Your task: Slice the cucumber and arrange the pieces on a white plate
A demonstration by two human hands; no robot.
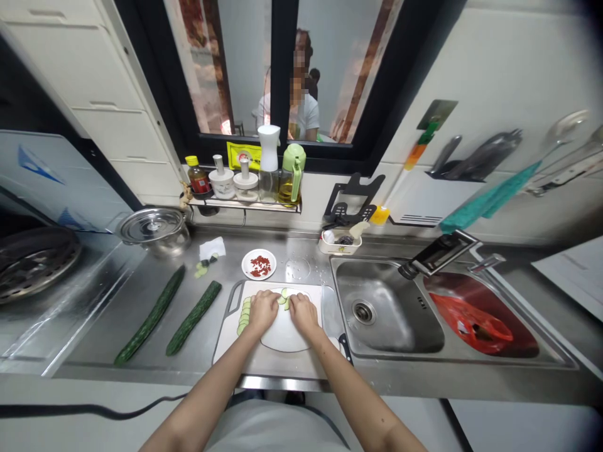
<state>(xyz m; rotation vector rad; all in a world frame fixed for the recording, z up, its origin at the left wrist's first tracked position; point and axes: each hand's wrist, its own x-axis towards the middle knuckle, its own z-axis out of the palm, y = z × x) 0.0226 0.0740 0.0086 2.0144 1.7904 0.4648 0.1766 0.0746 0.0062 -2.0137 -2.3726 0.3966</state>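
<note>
In the head view, the left hand [264,309] and right hand [303,311] are partly curled at the far part of the plate [285,336], fingertips at a few slices [284,294]; whether either pinches one, I cannot tell. The plating looks barely begun: much of the plate is bare, a row of slices [244,317] remains at the board's [226,342] left, and two cucumbers [194,318] lie uncut on the tabletop [101,371], left of the board.

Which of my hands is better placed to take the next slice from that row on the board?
Probably the left hand: the row of slices lies close beside it, while the right hand is farther off, across the plate.
</note>
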